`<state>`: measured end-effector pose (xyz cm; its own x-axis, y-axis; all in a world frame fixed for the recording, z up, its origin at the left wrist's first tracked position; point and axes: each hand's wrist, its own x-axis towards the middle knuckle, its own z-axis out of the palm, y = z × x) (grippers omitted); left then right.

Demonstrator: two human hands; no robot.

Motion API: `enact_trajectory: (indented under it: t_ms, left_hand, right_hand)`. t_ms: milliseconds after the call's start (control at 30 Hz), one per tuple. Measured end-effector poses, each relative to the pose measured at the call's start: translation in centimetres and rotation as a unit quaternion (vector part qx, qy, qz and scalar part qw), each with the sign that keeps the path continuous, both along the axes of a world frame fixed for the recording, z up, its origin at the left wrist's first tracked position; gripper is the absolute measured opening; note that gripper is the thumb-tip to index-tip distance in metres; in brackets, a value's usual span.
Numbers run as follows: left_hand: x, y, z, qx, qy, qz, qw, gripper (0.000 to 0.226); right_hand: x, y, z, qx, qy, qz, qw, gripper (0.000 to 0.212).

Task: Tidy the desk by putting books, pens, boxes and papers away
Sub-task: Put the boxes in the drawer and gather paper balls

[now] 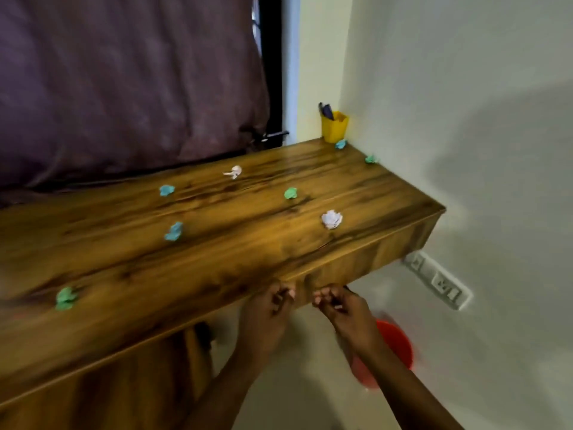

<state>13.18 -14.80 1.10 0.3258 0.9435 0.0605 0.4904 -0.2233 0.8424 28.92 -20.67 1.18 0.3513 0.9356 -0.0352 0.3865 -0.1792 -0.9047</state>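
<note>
As papers [331, 219] dot the worktop [248, 252], left grip [276, 305] and right grip [339, 310] sit at its front edge. Their hold I cannot tell.

home room | wall-mounted desk [217, 243] | curtain [124, 88] | pen holder [334, 127]

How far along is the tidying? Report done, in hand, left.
Done: pens stand in the yellow cup. In hand: left hand and right hand curl at the desk edge, contents unclear. Left: eight paper balls on the desk; red bin waits below.
</note>
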Motion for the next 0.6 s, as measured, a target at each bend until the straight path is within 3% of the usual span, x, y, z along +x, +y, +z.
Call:
enact_trajectory:
  t_ms: [100,200,300,467,600]
  left_hand:
    - [7.9,5.8,1.2,0.024,-0.028,0.013,0.999,0.016]
    - [16.1,11.2,3.5,0.031,-0.057,0.003,0.998,0.009]
    - [22.7,16.5,5.7,0.058,-0.041,-0.011,0.997,0.011]
    - [31.4,28.4,6.6,0.094,0.037,-0.007,0.995,0.017]
    - [36.3,37.8,3.9,0.078,0.204,-0.034,0.975,0.040]
  right_hand:
    - [7.9,5.1,2.6,-0.002,-0.023,-0.001,1.000,0.012]
    - [16.2,11.5,4.8,0.002,-0.091,-0.004,0.996,0.009]
    - [22.3,17.8,6.1,-0.007,-0.128,-0.021,0.991,0.004]
    - [30.4,29.2,6.7,-0.042,-0.174,-0.037,0.983,0.023]
    - [35.8,38.1,5.6,-0.063,-0.240,-0.010,0.969,0.037]
